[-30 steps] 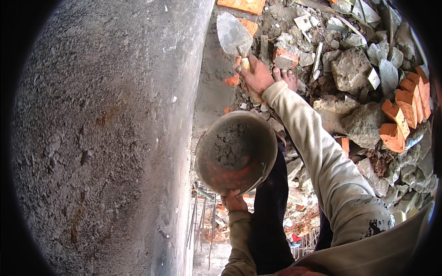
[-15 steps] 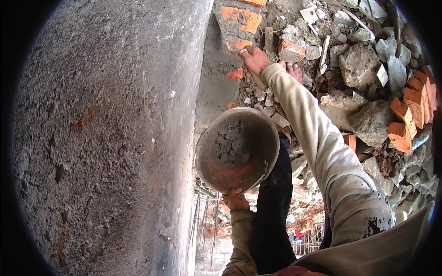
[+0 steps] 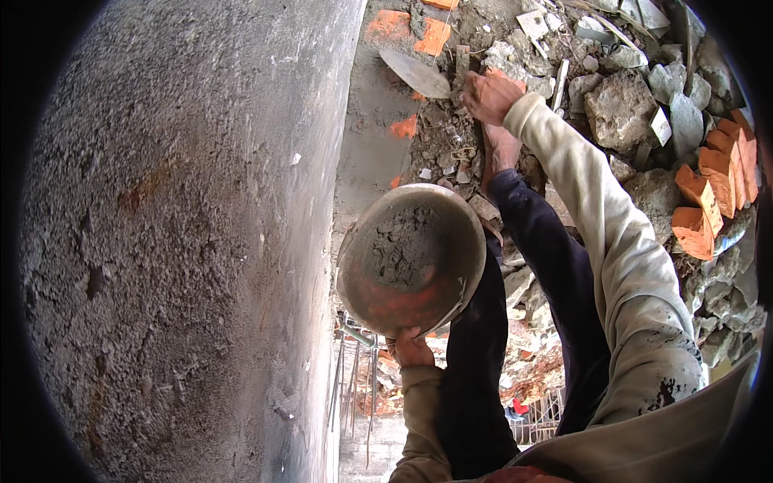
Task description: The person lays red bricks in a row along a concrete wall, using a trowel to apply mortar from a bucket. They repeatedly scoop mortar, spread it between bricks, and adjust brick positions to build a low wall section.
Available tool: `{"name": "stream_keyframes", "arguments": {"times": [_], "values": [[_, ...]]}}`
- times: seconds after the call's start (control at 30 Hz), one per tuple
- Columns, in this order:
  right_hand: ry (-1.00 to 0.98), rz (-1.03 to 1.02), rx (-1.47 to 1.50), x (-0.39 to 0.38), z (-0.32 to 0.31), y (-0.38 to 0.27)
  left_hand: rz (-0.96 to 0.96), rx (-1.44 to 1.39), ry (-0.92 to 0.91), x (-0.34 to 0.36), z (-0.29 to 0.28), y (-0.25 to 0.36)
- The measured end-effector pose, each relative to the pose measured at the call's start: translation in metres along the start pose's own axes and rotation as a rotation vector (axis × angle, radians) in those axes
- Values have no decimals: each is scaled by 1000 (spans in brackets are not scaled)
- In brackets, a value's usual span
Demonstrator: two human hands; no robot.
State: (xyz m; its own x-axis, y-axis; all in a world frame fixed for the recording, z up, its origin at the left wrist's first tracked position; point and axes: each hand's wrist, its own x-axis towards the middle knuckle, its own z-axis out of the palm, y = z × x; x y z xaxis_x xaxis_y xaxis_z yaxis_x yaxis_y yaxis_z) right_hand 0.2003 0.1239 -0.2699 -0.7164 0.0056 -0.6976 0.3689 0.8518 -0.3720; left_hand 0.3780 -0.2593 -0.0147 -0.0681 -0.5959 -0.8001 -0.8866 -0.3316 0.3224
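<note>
A person's left hand [image 3: 411, 348] grips the rim of a round, mortar-stained bucket [image 3: 457, 249] at its six o'clock, thumb over the edge. The bucket stands out near the middle of the view, its mouth facing the camera and its outer side close by a tall, rough grey wall [image 3: 201, 241] at nine o'clock. Inside, a lumpy heap of wet grey mortar [image 3: 403, 249] lies deep in the bottom, leaving the upper inner sides exposed; a reddish patch colours the inner side near six o'clock, and a thin strand runs along the rim around four o'clock.

At one o'clock from the bucket, the right hand [image 3: 493, 97] is closed around a trowel [image 3: 415, 74], the handle hidden by the fingers. The grey blade points to ten o'clock from the fist, over the edge of a mortar-smeared strip [image 3: 374, 137] where orange brick shows through; whether blade and strip touch cannot be told. A taut string [image 3: 442, 40] crosses near twelve o'clock. A bare foot [image 3: 506, 146] rests on the ground just beneath the right wrist.

Broken rubble [image 3: 620, 113] spreads from one to three o'clock, with a row of orange bricks [image 3: 717, 177] leaning together between two and three. Thin metal rods [image 3: 352, 378] show below the bucket at seven o'clock.
</note>
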Motion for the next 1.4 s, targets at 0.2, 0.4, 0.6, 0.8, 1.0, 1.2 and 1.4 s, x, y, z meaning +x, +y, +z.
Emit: {"name": "stream_keyframes", "arguments": {"times": [0.2,0.4,0.6,0.8,1.0,1.2,1.4], "values": [[145,-139,-39,6,-42,40,51,-17,-19,-9,11,3],[311,-258,-108,23,-16,38,47,-9,-11,-18,26,8],[-87,-68,-587,44,-71,50,17,-5,-11,-5,13,0],[118,-359,-603,30,-98,20,82,-16,-8,-14,8,-4],[219,-254,-456,40,-71,56,24,-61,-44,-22,25,10],[22,-236,-508,40,-113,5,76,-33,23,-31,25,5],[540,-375,-374,40,-67,95,106,48,-84,-34,44,18]]}}
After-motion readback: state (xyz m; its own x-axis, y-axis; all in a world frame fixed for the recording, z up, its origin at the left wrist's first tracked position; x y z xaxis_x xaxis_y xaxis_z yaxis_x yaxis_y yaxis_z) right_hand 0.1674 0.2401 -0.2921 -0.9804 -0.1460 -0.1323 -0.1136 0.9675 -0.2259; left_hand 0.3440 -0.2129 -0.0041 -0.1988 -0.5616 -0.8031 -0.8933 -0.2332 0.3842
